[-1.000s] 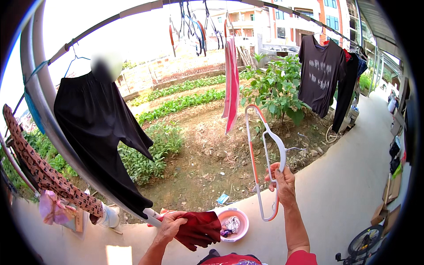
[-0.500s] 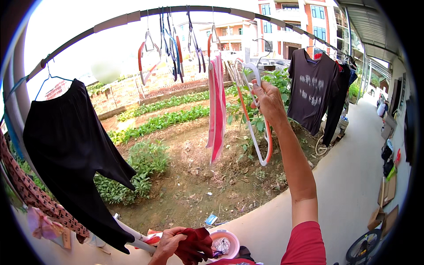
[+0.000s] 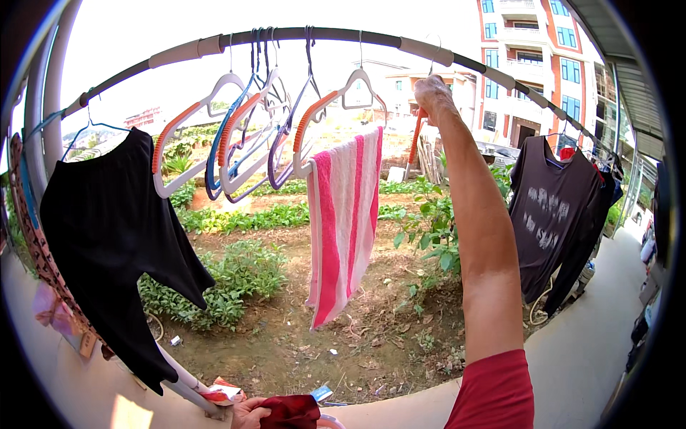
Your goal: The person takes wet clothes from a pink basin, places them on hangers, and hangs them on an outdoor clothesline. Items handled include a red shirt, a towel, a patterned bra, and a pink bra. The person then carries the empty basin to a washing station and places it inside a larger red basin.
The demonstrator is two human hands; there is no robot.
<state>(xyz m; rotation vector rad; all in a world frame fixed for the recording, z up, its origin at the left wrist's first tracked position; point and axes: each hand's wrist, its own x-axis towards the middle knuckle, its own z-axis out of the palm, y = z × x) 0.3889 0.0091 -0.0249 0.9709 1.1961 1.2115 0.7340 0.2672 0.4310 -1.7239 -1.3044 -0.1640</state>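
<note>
My right hand (image 3: 434, 94) is raised to the drying rail (image 3: 314, 33), its fingers closed round the top of a hanger (image 3: 416, 139). Only an orange strip and the thin hook of that hanger show; the rest is behind my hand and arm. Low at the bottom edge, my left hand (image 3: 248, 415) grips a dark red cloth garment (image 3: 289, 413), partly cut off by the frame. Just left of my right hand hangs a pink-and-white striped towel (image 3: 344, 222), draped over a white and orange hanger (image 3: 309, 129).
Several bare hangers (image 3: 179, 184) hang along the rail. Black trousers (image 3: 121, 229) hang at the left, a dark T-shirt (image 3: 549, 214) at the right. A pink basin (image 3: 330, 422) shows at the bottom edge. Beyond lies a garden with leafy plants (image 3: 236, 282).
My right hand has lifted the white and orange hanger up to the rail. My left hand with the red garment sits lower in view. The view has tilted upward, and the towel faces me more broadly.
</note>
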